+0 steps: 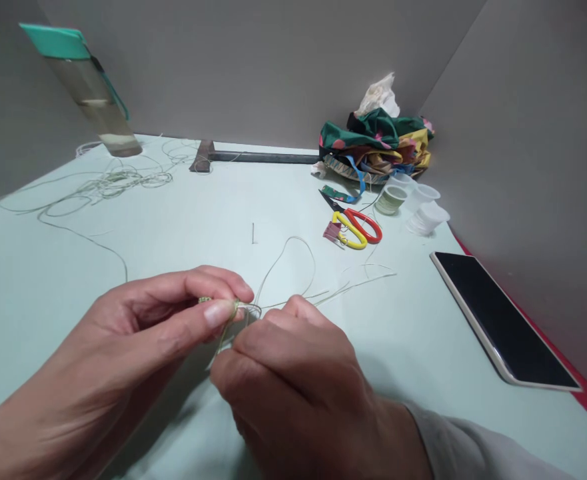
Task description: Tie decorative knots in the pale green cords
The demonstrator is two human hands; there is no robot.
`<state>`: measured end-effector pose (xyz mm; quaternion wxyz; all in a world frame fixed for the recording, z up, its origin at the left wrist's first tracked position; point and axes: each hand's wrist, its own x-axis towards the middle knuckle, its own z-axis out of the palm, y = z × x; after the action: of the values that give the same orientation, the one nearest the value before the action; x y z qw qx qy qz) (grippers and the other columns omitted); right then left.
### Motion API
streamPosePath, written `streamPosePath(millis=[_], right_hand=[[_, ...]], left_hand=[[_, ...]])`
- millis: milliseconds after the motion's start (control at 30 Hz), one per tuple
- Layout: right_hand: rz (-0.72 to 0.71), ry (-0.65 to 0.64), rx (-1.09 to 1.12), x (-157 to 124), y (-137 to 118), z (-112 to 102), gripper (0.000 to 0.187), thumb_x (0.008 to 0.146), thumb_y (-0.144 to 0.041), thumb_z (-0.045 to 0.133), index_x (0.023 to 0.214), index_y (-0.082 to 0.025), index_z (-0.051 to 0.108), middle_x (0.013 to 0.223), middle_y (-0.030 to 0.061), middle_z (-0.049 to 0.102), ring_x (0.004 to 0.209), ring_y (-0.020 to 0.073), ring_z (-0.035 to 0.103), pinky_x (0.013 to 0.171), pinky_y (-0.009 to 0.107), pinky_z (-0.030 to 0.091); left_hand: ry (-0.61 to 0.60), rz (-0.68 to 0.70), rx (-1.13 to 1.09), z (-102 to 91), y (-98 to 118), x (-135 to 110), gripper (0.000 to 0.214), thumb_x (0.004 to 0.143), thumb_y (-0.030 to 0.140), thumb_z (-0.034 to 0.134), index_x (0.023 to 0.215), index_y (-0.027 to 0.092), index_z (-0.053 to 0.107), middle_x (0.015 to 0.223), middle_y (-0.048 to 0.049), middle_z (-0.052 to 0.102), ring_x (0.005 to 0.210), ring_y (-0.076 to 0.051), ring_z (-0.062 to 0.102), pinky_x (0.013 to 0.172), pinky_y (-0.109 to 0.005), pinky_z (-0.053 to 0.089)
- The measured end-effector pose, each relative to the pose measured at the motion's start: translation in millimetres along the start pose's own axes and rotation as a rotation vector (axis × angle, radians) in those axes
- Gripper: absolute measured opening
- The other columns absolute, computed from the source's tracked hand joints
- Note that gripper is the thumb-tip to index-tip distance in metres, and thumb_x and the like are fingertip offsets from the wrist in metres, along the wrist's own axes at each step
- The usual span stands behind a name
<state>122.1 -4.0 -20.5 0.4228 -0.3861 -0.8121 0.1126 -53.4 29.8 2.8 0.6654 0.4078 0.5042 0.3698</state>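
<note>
My left hand (138, 340) pinches a small piece of knotted green cord (204, 300) between thumb and forefinger. Close beside it, my right hand (298, 373) is closed with its knuckles toward me, apparently on a strand of the same thin cord; its fingertips are hidden. A small loop of cord (256, 308) shows between the two hands. Thin loose strands (343, 289) run out past my right hand across the table, and one wide loop (309, 245) rises behind it. Below my left thumb a few cord ends hang down.
Scissors (358, 227) with red and yellow handles lie beyond my right hand, near thread spools (390, 200) and bundled patterned fabric (378, 140). A hammer (263, 157) rests along the back. Tangled cord (123, 183) and a bottle (98, 100) are left; a phone (503, 320) lies right.
</note>
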Motion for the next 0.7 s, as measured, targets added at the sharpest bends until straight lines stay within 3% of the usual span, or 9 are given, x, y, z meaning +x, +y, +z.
streamPosePath(millis=[133,267,400,500,600,633,700], right_hand=[[-0.051,-0.022,0.003,-0.6,3.9,-0.5,0.022,0.093,-0.004,0.052,0.080,-0.022,0.054,0.075,-0.0084,0.068,0.063,0.0089,0.055,0.062,0.032,0.045],[-0.114,0.002,-0.060,-0.2,9.1,-2.7,0.016,0.096,-0.010,0.058,0.084,-0.020,0.062,0.077,-0.0064,0.068,0.067,0.0105,0.058,0.062,0.033,0.044],[-0.131,0.013,-0.039,-0.5,12.1,-4.2,0.017,0.099,-0.011,0.058,0.087,-0.018,0.067,0.081,-0.0023,0.072,0.071,0.0123,0.064,0.064,0.034,0.045],[-0.154,0.063,0.003,-3.1,9.1,-7.5,0.023,0.106,-0.027,0.060,0.086,-0.017,0.067,0.080,-0.0007,0.074,0.068,0.0131,0.065,0.066,0.035,0.047],[0.043,0.141,0.167,-3.3,3.0,-18.0,0.010,0.107,-0.032,0.063,0.103,-0.023,0.066,0.091,-0.0021,0.076,0.080,0.0151,0.070,0.077,0.033,0.052],[0.176,0.172,0.220,-1.7,2.0,-22.9,0.004,0.107,-0.026,0.061,0.109,-0.026,0.064,0.097,-0.0027,0.075,0.088,0.0154,0.071,0.082,0.031,0.053],[0.369,0.145,0.291,4.2,3.2,-33.4,0.013,0.104,-0.020,0.058,0.113,-0.027,0.062,0.106,-0.0017,0.073,0.103,0.0163,0.071,0.087,0.029,0.053]], left_hand=[[-0.012,0.019,0.014,5.5,4.6,1.4,0.017,0.081,0.037,0.091,0.075,0.024,0.083,0.094,-0.0031,0.079,0.092,-0.023,0.074,0.080,-0.024,0.062],[-0.083,0.054,-0.015,11.2,9.8,9.4,0.024,0.079,0.046,0.087,0.077,0.023,0.082,0.084,-0.0076,0.076,0.092,-0.032,0.073,0.085,-0.039,0.063],[-0.131,0.139,0.000,5.8,8.6,13.3,0.025,0.078,0.048,0.086,0.075,0.024,0.081,0.083,-0.0084,0.075,0.094,-0.033,0.073,0.085,-0.040,0.063],[-0.152,0.193,0.054,-4.7,2.2,10.4,0.024,0.080,0.047,0.086,0.074,0.025,0.081,0.087,-0.0093,0.077,0.099,-0.034,0.073,0.084,-0.039,0.063],[-0.194,0.221,0.128,-14.2,-4.2,6.0,0.023,0.084,0.048,0.086,0.074,0.027,0.081,0.092,-0.0073,0.079,0.114,-0.032,0.071,0.088,-0.033,0.062],[-0.219,0.225,0.147,-16.3,-5.7,5.0,0.024,0.086,0.050,0.085,0.075,0.029,0.081,0.087,-0.0054,0.080,0.120,-0.031,0.069,0.091,-0.030,0.061],[-0.296,0.215,0.165,-18.7,-7.6,4.2,0.022,0.092,0.053,0.080,0.079,0.034,0.080,0.065,-0.0014,0.076,0.127,-0.027,0.066,0.094,-0.028,0.059]])
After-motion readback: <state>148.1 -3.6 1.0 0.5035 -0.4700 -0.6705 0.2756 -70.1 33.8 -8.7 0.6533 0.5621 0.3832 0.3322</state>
